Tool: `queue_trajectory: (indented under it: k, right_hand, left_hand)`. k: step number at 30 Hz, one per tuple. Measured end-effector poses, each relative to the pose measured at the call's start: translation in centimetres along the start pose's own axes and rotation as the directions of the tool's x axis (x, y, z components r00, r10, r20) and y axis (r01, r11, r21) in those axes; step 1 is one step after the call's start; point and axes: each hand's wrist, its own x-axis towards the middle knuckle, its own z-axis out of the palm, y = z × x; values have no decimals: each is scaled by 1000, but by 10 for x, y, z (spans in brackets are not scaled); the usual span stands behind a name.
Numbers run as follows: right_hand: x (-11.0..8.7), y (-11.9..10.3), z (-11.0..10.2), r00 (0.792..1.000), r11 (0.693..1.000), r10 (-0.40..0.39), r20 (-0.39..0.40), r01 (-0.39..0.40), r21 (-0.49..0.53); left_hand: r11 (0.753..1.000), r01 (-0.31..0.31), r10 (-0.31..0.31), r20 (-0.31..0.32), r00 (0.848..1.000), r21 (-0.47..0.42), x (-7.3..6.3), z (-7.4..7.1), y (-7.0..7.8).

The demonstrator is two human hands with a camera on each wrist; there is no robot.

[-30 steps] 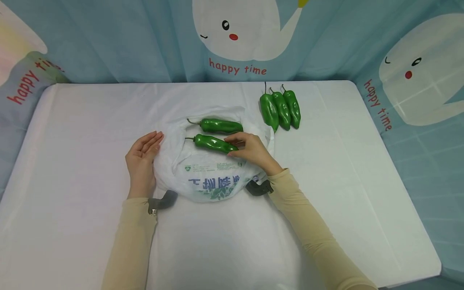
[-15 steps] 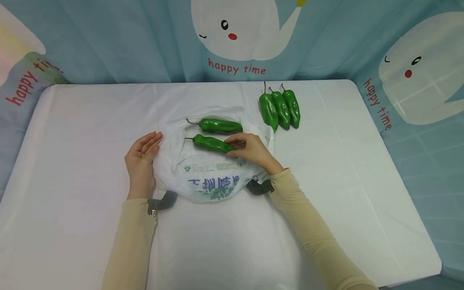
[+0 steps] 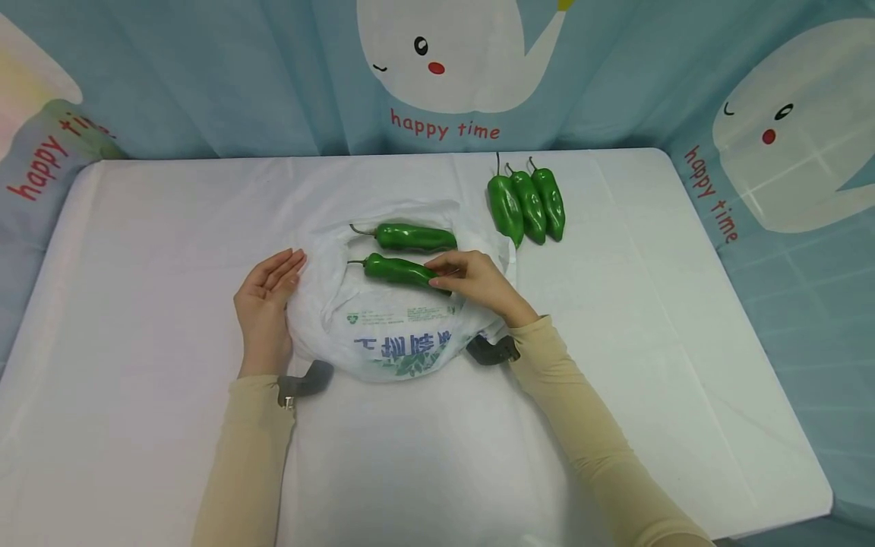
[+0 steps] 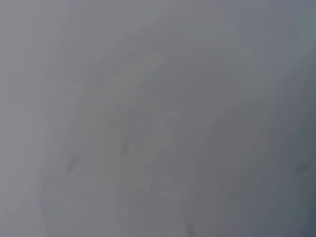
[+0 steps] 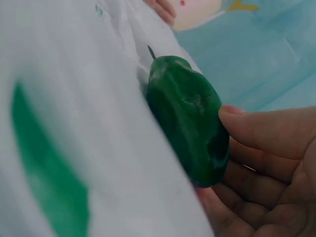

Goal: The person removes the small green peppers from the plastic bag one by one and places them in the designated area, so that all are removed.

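On a white plastic bag with blue and green print lie two long green peppers. My right hand pinches the tip end of the nearer green pepper, whose stem points left. In the right wrist view, my thumb rests against one side of that pepper, and the fingers are partly behind it. The farther pepper lies just behind, almost parallel. My left hand rests at the bag's left edge, fingers together and gently bent, holding nothing. The left wrist view is only grey blur.
Three more green peppers lie side by side at the back of the white-covered table, right of the bag. A blue curtain with whale prints hangs behind the table and along its sides.
My right thumb and fingers have shifted slightly on the nearer pepper, so its tip now shows below the thumb. The left hand and the other peppers stay in place.
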Motion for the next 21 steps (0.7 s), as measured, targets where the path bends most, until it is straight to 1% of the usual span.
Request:
queue_trajectory:
  k: [14, 21]
  right_hand:
    - [-1, -2, 0, 999, 1000, -23, -24, 22, -19]
    - [-4, -3, -8, 999, 1000, -18, -47, 19, 5]
  left_hand:
    - [1000, -8, 8, 3, 1000, -4, 1, -1, -1]
    - [1000, -14, 14, 4, 1000, -5, 1, -1, -1]
